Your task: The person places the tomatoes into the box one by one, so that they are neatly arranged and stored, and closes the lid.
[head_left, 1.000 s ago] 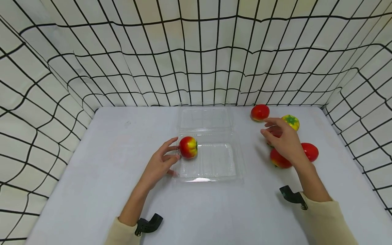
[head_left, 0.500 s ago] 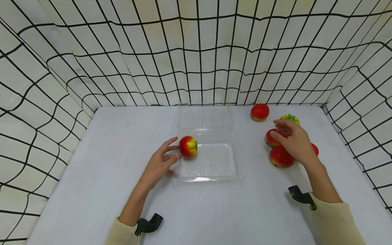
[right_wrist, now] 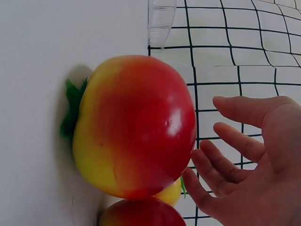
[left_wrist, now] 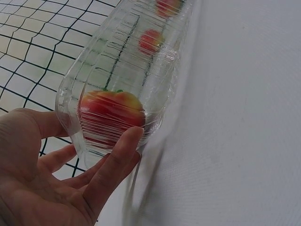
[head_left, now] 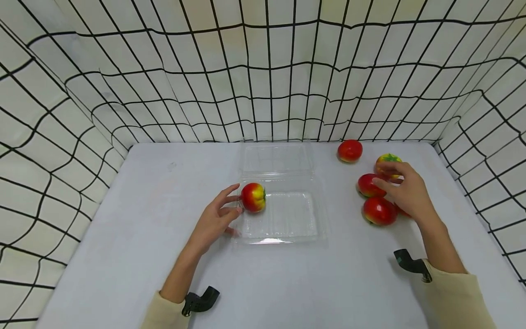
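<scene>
A clear plastic clamshell container [head_left: 289,214] lies unfolded mid-table, a red-and-yellow fruit [head_left: 252,198] with a green leafy top at its left end. My left hand [head_left: 214,218] touches that end, fingers spread around the plastic wall [left_wrist: 70,101]. On the right, my right hand [head_left: 404,192] hovers over a group of similar fruits, thumb and fingers apart with nothing between them. Closest to its fingertips are a yellow-green-topped fruit [head_left: 386,158] and a red fruit [head_left: 370,185]. Another red fruit [head_left: 379,211] sits below, and one [head_left: 402,211] is mostly hidden by the hand.
A single red fruit [head_left: 349,151] sits near the back edge of the white table [head_left: 135,219]. Black wire mesh [head_left: 269,82] over white panels rises at the back and both sides. Black wrist mounts [head_left: 201,300] stick out from both sleeves.
My right hand has moved rightward across the fruit group, uncovering the red fruits on its left and covering the rightmost one. The left hand, container and fruits have not visibly moved.
</scene>
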`<state>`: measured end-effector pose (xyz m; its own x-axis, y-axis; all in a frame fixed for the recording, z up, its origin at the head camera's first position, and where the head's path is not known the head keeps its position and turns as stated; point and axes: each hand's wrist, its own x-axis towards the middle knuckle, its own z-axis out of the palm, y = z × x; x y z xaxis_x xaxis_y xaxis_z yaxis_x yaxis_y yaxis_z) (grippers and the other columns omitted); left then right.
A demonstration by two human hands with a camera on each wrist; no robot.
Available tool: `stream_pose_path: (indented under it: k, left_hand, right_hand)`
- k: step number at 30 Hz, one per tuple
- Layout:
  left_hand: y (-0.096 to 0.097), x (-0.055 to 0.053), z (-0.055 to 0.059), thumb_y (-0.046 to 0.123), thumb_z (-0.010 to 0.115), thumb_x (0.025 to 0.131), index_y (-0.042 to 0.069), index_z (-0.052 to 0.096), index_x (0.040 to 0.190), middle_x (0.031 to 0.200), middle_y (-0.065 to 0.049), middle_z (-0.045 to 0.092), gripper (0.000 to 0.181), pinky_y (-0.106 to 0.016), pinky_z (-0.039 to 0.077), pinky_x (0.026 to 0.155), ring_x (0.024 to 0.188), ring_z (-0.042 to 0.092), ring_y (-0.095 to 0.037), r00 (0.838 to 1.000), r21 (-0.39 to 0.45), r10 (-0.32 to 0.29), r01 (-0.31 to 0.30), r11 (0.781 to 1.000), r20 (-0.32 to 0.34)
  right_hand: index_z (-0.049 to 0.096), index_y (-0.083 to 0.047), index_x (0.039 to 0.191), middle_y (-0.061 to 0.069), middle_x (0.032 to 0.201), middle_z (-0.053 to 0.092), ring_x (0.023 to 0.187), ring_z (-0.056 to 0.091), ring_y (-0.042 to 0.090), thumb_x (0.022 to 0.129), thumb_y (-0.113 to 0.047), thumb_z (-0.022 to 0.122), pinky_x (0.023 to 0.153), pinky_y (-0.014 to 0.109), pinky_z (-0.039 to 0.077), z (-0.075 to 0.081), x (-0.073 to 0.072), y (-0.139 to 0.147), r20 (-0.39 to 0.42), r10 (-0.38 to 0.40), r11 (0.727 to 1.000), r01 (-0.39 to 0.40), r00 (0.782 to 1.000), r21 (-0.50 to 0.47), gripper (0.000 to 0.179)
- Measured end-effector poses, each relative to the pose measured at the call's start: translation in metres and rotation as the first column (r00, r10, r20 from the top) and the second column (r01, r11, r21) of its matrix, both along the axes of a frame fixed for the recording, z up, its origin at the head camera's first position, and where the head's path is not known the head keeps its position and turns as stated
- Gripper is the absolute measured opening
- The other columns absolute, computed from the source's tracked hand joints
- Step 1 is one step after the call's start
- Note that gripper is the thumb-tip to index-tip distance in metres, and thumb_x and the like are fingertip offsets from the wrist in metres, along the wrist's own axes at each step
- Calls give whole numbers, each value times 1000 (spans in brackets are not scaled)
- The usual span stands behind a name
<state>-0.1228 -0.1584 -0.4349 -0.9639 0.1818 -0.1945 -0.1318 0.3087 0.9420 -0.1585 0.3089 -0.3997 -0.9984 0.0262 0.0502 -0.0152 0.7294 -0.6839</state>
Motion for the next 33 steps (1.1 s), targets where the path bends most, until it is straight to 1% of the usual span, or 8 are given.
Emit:
stream_pose_path:
  k: [2,8,9,11,13,16,26,33]
  left_hand:
    - [0,0,0,16,65,102,30,37,161,157,-17,50,67,-34,66,70,129,63,-41,1000,-4,-1,1,1000,0]
    - [2,0,0,15,65,101,31,37,161,157,-18,49,68,-34,66,70,129,64,-41,1000,-20,6,-6,1000,-5]
    - [2,0,0,15,65,101,31,37,161,157,-18,50,68,-34,66,70,129,64,-41,1000,-22,7,-7,1000,-4]
    - [2,0,0,15,65,101,31,37,161,157,-18,50,68,-34,66,70,129,64,-41,1000,-24,10,-10,1000,-3]
    - [1,0,0,15,66,101,31,37,161,157,-18,50,68,-34,66,70,129,64,-41,1000,-28,13,-13,1000,-5]
    - [0,0,0,16,66,101,31,37,161,157,-17,50,68,-35,66,70,129,65,-41,1000,-29,15,-15,999,-8]
    - [0,1,0,15,65,101,29,38,161,157,-17,50,67,-34,66,70,128,65,-41,1000,-25,16,-16,1000,0]
    - [0,1,-1,16,64,102,29,38,161,156,-17,50,66,-34,66,70,128,65,-40,1000,-24,9,-9,1000,-3]
  right_hand:
    - [54,-4,145,24,144,51,131,51,45,98,-25,73,83,9,41,-2,-1,3,17,16,1000,-15,1000,-2,55]
    - [52,-2,146,27,143,50,130,51,47,97,-26,74,77,-2,39,-6,-5,10,66,52,998,-50,996,-23,58]
    - [51,-2,146,27,143,51,130,51,47,97,-26,74,78,0,41,-7,-6,10,76,54,998,-53,996,-23,59]
    - [50,-3,147,27,144,51,131,50,48,97,-26,74,85,13,55,-8,-8,11,98,61,998,-59,993,-25,60]
    - [48,-3,149,28,146,49,132,50,50,97,-27,74,91,34,63,-9,-10,11,128,72,997,-70,989,-22,62]
    - [45,-3,152,29,149,46,132,49,53,97,-28,74,97,63,58,-10,-12,10,165,95,996,-94,982,-13,67]
    - [42,-3,155,30,151,45,135,46,53,95,-27,76,95,63,59,-10,-17,9,230,144,987,-157,963,40,73]
    - [41,-4,156,33,150,45,138,41,55,96,-33,75,96,64,58,-10,-20,11,280,150,982,-175,948,66,75]
